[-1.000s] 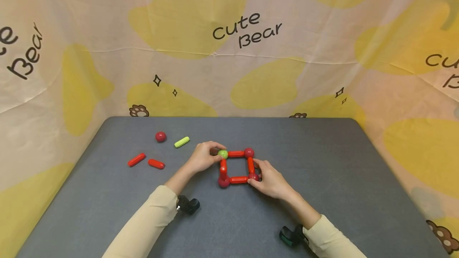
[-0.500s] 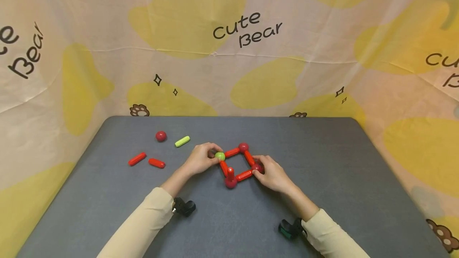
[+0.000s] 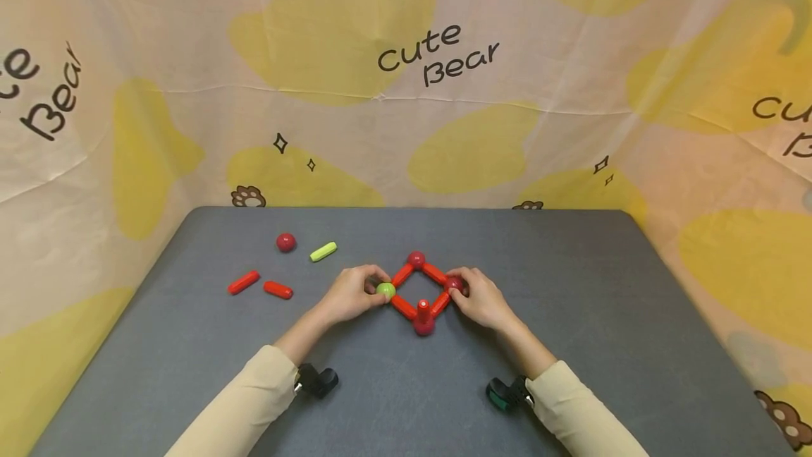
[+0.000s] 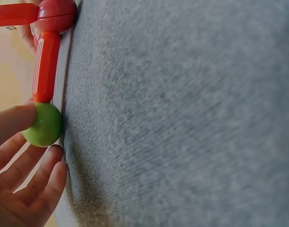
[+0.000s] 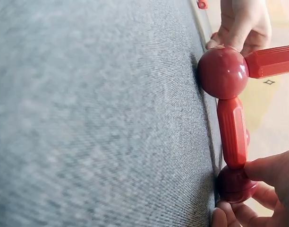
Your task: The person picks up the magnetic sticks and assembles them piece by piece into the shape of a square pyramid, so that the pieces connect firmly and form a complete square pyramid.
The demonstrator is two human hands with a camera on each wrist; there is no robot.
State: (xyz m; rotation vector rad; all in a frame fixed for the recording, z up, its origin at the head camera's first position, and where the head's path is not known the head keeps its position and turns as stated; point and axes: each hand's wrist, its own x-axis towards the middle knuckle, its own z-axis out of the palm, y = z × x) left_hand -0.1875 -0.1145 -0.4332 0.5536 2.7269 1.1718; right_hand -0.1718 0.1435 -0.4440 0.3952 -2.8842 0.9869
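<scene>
A frame of red rods and balls lies on the grey table, turned into a diamond. My left hand pinches its green ball at the left corner, seen close as the green ball with a red rod leading off it. My right hand pinches the dark red ball at the right corner, seen as the dark red ball. At the near corner a red ball carries a short upright red rod. Another red ball marks the far corner.
Loose pieces lie to the left on the table: a red ball, a lime-green rod and two red rods. A printed cloth backdrop walls the table's far side and flanks.
Both hands have turned the frame clockwise from a square into a diamond. The corner with the upright rod has swung toward me, and my hands have drawn nearer.
</scene>
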